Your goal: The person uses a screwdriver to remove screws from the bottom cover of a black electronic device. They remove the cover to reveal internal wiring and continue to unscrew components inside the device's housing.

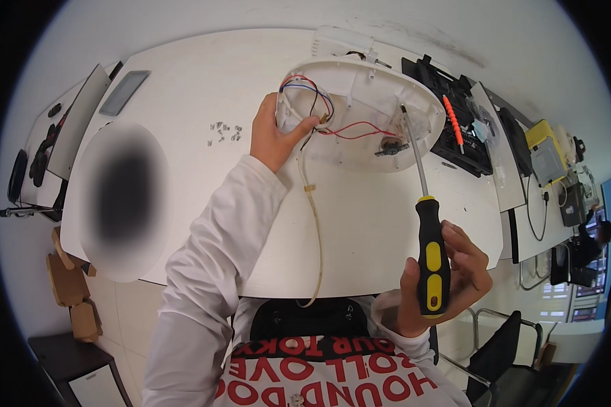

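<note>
With my left hand [278,136] I grip the left rim of a white plastic housing [360,78], thumb inside near the wiring. Red, blue and black wires [307,90] loop in its left end, and a pair of red wires [356,125] runs to a small dark part [392,146] on the right. A pale cable [313,224] hangs from the housing over the table's near edge. In my right hand [458,271] is a screwdriver [430,254] with a black and yellow handle. Its tip points into the right part of the housing; whether it touches a screw, I cannot tell.
Several small screws [223,131] lie on the white table [204,169]. A grey flat device [124,93] rests at the far left. Behind the housing is a clear-white part [339,42]. At the right, a black tool case [470,150] holds an orange-handled tool [452,119].
</note>
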A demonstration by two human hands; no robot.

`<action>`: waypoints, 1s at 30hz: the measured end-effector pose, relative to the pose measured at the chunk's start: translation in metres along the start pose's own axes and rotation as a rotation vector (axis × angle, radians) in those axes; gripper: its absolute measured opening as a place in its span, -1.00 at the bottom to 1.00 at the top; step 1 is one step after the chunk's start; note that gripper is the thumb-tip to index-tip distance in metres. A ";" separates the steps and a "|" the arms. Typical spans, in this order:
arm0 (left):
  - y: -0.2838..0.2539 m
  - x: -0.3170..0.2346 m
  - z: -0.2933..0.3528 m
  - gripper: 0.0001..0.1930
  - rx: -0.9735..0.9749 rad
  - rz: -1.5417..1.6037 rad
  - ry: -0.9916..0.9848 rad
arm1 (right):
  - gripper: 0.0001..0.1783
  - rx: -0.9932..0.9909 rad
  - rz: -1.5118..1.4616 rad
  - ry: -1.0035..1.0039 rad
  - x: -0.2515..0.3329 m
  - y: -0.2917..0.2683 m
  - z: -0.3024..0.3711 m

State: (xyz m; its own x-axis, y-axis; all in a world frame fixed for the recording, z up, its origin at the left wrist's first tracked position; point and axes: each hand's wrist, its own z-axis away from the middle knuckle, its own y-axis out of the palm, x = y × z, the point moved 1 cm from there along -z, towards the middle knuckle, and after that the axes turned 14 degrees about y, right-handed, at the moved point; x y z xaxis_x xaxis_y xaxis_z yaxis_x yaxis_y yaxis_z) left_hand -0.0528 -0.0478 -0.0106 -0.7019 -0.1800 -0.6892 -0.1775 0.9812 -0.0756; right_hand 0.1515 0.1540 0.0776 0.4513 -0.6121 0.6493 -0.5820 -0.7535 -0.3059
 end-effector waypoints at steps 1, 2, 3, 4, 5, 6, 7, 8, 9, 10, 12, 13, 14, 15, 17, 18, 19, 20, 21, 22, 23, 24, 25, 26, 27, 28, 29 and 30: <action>0.001 0.000 0.000 -0.47 0.000 0.003 0.005 | -0.41 0.003 -0.024 0.011 0.001 0.001 -0.001; 0.001 0.000 0.000 -0.47 0.002 0.000 0.002 | -0.41 0.007 -0.034 -0.013 0.001 0.002 -0.001; 0.000 -0.001 0.001 -0.47 0.005 -0.002 -0.001 | -0.40 0.010 -0.044 -0.037 -0.001 0.004 -0.001; 0.000 -0.001 0.001 -0.47 0.008 -0.005 -0.004 | -0.40 0.014 -0.054 -0.062 -0.002 0.004 -0.001; 0.001 -0.002 0.001 -0.47 0.015 -0.016 -0.006 | -0.39 0.034 -0.029 -0.076 -0.001 0.004 -0.001; 0.002 -0.003 0.001 -0.47 0.022 -0.028 -0.008 | -0.39 0.053 -0.003 -0.090 0.000 0.003 -0.002; 0.003 -0.004 0.000 -0.47 0.029 -0.039 -0.009 | -0.38 0.073 0.023 -0.104 0.001 0.001 -0.002; 0.002 -0.005 0.001 -0.46 0.031 -0.045 -0.009 | -0.38 0.080 0.058 -0.108 0.002 -0.001 -0.002; 0.000 -0.006 0.001 -0.46 0.032 -0.052 -0.008 | -0.37 0.087 0.094 -0.112 0.003 -0.004 -0.002; -0.001 -0.006 0.001 -0.46 0.034 -0.059 -0.008 | -0.37 0.094 0.129 -0.117 0.004 -0.006 -0.001; 0.001 -0.005 0.001 -0.45 0.036 -0.050 -0.007 | -0.38 0.003 0.168 -0.127 0.006 -0.008 -0.001; 0.002 -0.004 0.001 -0.45 0.036 -0.047 -0.007 | -0.39 -0.017 0.187 -0.138 0.007 -0.010 -0.002; 0.002 -0.004 0.001 -0.44 0.034 -0.043 0.000 | -0.39 -0.037 0.203 -0.149 0.008 -0.011 -0.002; 0.002 -0.004 0.002 -0.44 0.032 -0.040 0.006 | -0.42 -0.047 0.153 -0.143 0.005 -0.010 0.000; 0.002 -0.004 0.003 -0.44 0.032 -0.039 0.012 | -0.46 -0.005 0.172 -0.164 0.005 -0.012 0.002; 0.002 -0.005 0.003 -0.43 0.033 -0.042 0.010 | -0.47 0.016 0.181 -0.175 0.004 -0.013 0.002; 0.002 -0.005 0.003 -0.43 0.034 -0.044 0.009 | -0.56 0.031 0.148 -0.167 0.006 -0.012 0.001; 0.001 -0.006 0.003 -0.42 0.045 -0.049 -0.006 | -0.57 0.064 0.165 -0.183 0.006 -0.013 0.000; 0.001 -0.007 0.002 -0.40 0.055 -0.054 -0.021 | -0.59 0.098 0.182 -0.200 0.005 -0.014 -0.001; -0.001 -0.008 0.002 -0.39 0.065 -0.060 -0.035 | -0.60 0.131 0.198 -0.216 0.006 -0.014 -0.003; -0.001 -0.009 0.002 -0.37 0.071 -0.059 -0.017 | -0.62 0.146 0.177 -0.196 0.007 -0.012 -0.002; -0.002 -0.010 0.002 -0.35 0.077 -0.058 0.001 | -0.62 0.157 0.145 -0.180 0.007 -0.010 -0.002; -0.002 -0.012 0.003 -0.32 0.082 -0.058 0.020 | -0.61 0.168 0.112 -0.165 0.004 -0.008 0.000; -0.001 -0.019 0.002 -0.32 0.067 -0.098 0.040 | -0.61 0.177 0.081 -0.148 0.001 -0.006 0.001; -0.001 -0.027 0.002 -0.31 0.052 -0.138 0.061 | -0.61 0.246 0.039 -0.106 -0.002 -0.007 0.001; -0.001 -0.037 0.001 -0.31 0.035 -0.179 0.081 | -0.60 0.216 0.064 -0.100 -0.002 -0.007 0.001; -0.003 -0.047 -0.001 -0.34 -0.016 -0.231 0.153 | -0.58 0.186 0.086 -0.093 -0.001 -0.006 0.000; -0.004 -0.056 -0.004 -0.37 -0.067 -0.282 0.225 | -0.57 0.157 0.109 -0.086 -0.002 -0.005 -0.001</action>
State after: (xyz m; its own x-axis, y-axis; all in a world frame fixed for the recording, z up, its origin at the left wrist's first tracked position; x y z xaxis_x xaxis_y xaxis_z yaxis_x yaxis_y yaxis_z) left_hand -0.0155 -0.0422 0.0310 -0.7513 -0.4613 -0.4719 -0.4258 0.8852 -0.1875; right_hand 0.1532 0.1590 0.0788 0.4513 -0.7052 0.5468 -0.5211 -0.7057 -0.4801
